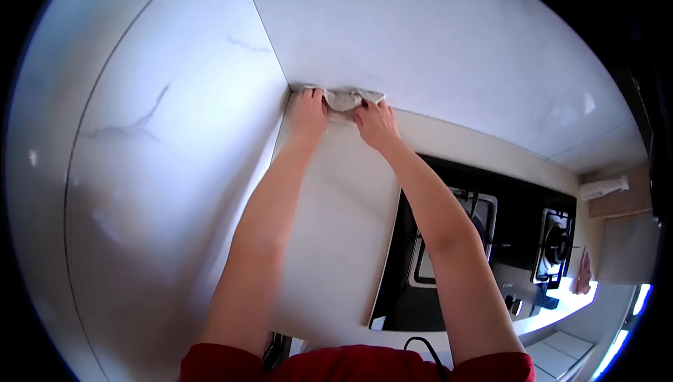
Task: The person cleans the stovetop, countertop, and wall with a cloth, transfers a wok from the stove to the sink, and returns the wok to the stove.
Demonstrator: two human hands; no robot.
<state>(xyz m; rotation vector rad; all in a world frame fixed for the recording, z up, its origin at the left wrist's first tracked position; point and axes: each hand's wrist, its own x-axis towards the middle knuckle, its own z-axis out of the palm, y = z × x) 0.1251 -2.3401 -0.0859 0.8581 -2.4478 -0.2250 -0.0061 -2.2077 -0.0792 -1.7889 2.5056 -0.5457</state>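
A crumpled, pale grey-beige cloth [343, 100] lies where the countertop [336, 200] meets the back wall, close to the corner. My left hand [309, 112] grips its left end beside the side wall, fingers bent over the fabric. At the other end, my right hand [377, 123] has its fingers closed on the cloth, thumb toward the middle. Between both hands the fabric sags in a fold against the wall base. Parts of the fingertips are hidden in the cloth.
A black gas hob [519, 256] with burners and pan supports is set into the counter under my right forearm. Glossy marbled panels form the side wall [161, 172] and back wall [434, 38]. A white bottle-like object [604, 187] and a pink cloth [583, 273] are at the far right.
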